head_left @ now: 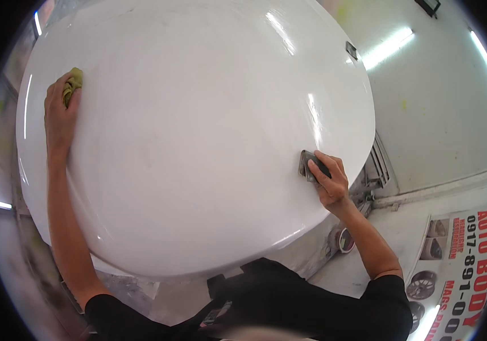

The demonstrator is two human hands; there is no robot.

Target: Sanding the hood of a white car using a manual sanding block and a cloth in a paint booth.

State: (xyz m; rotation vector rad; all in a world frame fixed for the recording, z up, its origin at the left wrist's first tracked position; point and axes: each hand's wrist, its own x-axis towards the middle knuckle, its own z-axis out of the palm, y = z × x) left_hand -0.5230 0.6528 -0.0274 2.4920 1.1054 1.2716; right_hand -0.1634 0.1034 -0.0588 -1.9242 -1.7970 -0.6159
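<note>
A large, glossy white panel (186,142), shaped like a car hood, lies in front of me. My left hand (60,122) rests near its left edge, fingers closed around a crumpled yellow-green cloth (73,84). Toward the right side, my right hand (333,181) grips a dark grey sanding block (318,163) against the surface. What looks like a sheet of sandpaper (303,163) sticks out at the block's left end. Faint grey smudges show across the middle of the panel.
A small dark piece (351,50) sits at the panel's far right edge. Beneath the right edge are metal stand parts (368,196) and a round container (344,240). A printed banner (454,273) lies at the lower right, beside a pale wall (436,113) with tube lights.
</note>
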